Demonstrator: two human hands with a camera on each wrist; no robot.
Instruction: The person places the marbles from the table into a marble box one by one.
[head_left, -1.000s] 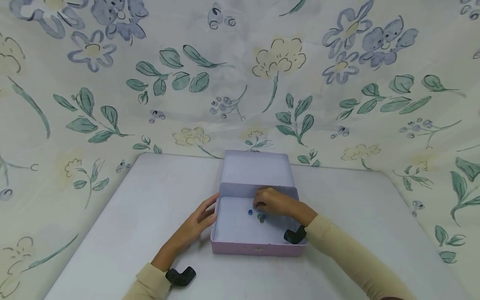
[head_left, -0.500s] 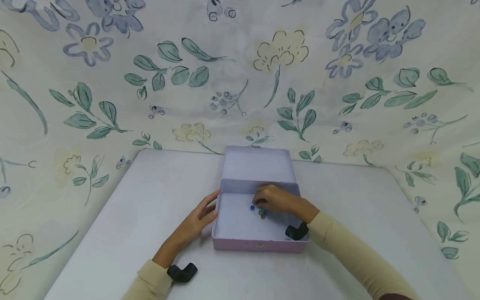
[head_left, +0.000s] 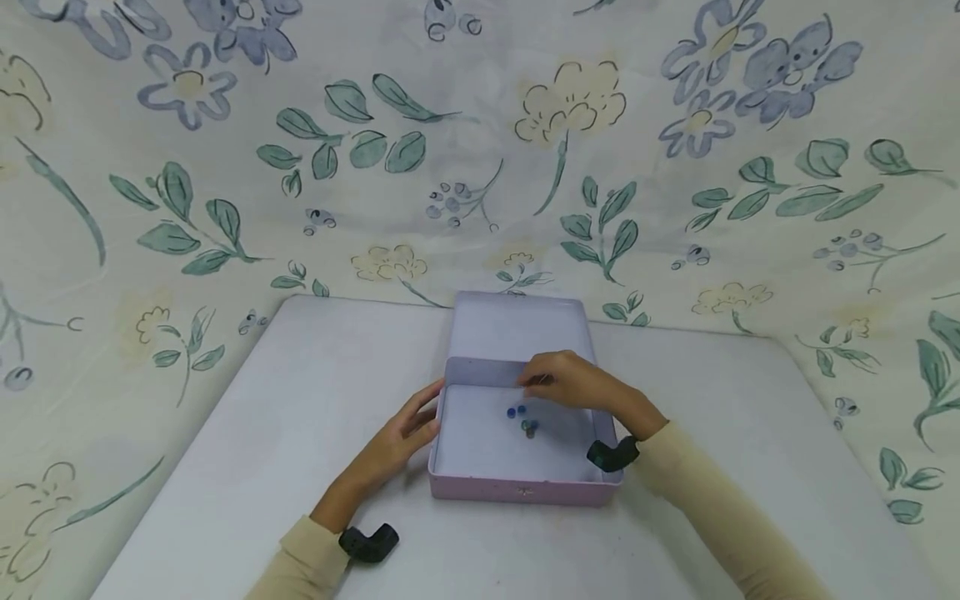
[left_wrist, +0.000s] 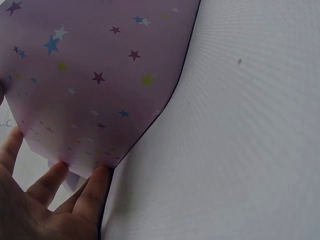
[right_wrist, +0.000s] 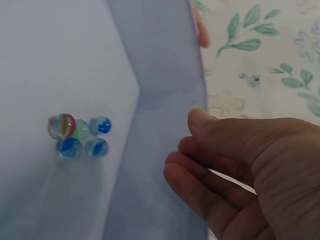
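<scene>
A pink tin box [head_left: 480,489] with a pale lilac inside stands with its lid [head_left: 517,321] tipped back. Several glass marbles lie on its floor: one with red and orange stripes [right_wrist: 65,126], a green one [right_wrist: 80,131] and blue ones [right_wrist: 98,148]. My right hand [head_left: 576,380] is over the back right of the box, above the marbles, its fingers loosely bent and nothing between thumb and fingertips. My left hand [head_left: 395,442] touches the box's left side with fairly straight fingers; the left wrist view shows its fingertips against the star-patterned outer wall [left_wrist: 100,77].
The box stands on a white table [head_left: 330,358]. Behind the table hangs a flower-printed cloth [head_left: 480,167]. A black wrist camera [head_left: 369,543] sits on the left wrist and another black camera [head_left: 613,455] on the right, overlapping the box's right rim in the head view.
My right hand has risen away from the marbles, back and to the right. A second blue marble now shows next to the first. The left hand stays at the box's side.
</scene>
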